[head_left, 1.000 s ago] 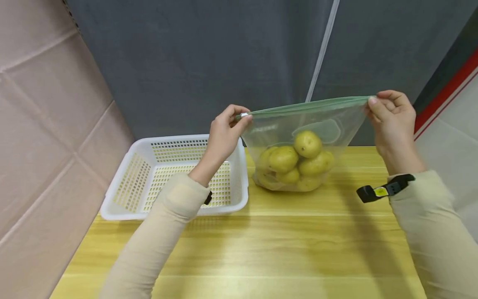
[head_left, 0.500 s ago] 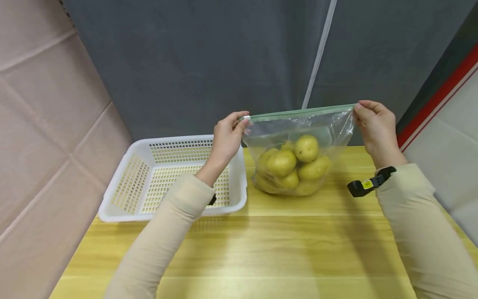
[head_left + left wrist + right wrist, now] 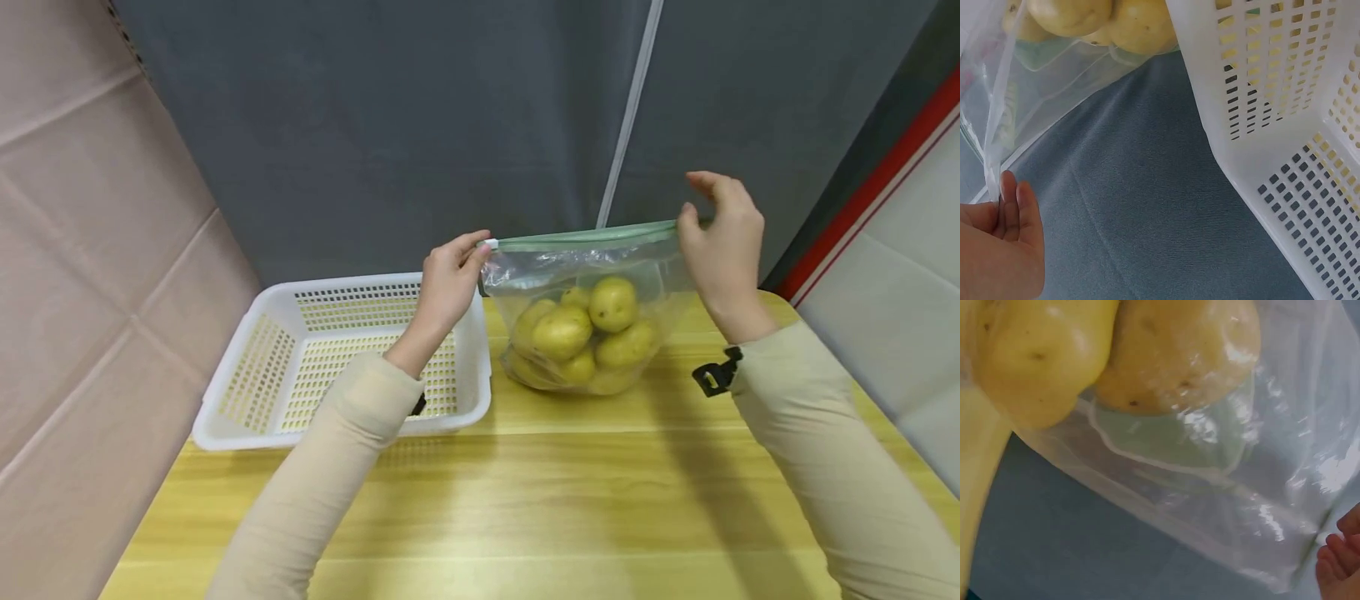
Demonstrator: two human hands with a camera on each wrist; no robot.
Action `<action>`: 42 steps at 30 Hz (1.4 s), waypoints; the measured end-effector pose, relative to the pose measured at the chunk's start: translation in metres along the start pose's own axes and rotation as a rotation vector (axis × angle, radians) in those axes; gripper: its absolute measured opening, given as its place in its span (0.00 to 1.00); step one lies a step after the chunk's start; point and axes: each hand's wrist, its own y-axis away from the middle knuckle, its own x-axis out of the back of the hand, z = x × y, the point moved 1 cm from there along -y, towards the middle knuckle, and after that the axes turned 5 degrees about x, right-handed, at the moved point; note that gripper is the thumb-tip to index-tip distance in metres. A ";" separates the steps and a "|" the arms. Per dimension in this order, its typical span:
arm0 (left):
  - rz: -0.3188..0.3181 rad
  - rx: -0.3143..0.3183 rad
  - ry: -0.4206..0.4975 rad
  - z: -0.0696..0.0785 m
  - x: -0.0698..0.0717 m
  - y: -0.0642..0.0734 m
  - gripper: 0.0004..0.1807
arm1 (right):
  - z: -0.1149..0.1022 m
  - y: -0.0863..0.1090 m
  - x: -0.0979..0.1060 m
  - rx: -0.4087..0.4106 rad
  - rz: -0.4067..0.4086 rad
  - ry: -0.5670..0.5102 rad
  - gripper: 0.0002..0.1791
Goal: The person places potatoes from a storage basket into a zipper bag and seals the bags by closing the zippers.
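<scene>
A clear zip bag (image 3: 652,275) with a green zip strip stands on the table, several yellow potatoes (image 3: 561,332) inside it. My left hand (image 3: 448,279) pinches the bag's top left corner at the white slider (image 3: 491,244). In the left wrist view, that hand (image 3: 1007,237) grips the gathered corner of the film. At the other end of the strip, my right hand (image 3: 723,250) has its thumb by the strip and its index finger raised, with a gap between them. Potatoes (image 3: 1179,356) show large through the film in the right wrist view.
Left of the bag is a white perforated plastic basket (image 3: 472,367), partly covered by the left forearm. Both stand on a yellow wood-grain table (image 3: 510,500). Behind it hangs a grey curtain (image 3: 375,133); a pink cloth wall (image 3: 75,250) flanks the left side.
My right hand has come leftward and its pinch on the bag's right corner has loosened, index finger lifting. The bag's top has sunk a little. My left hand keeps its pinch at the slider.
</scene>
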 end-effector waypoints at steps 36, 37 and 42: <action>-0.010 -0.121 0.061 -0.001 0.010 0.004 0.12 | -0.086 0.011 -0.071 0.207 -0.720 -0.166 0.16; -0.012 -0.121 0.067 -0.001 0.010 0.004 0.11 | -0.086 0.011 -0.072 0.209 -0.721 -0.163 0.16; -0.018 -0.112 0.094 -0.002 0.011 0.005 0.11 | -0.086 0.013 -0.076 0.218 -0.722 -0.143 0.14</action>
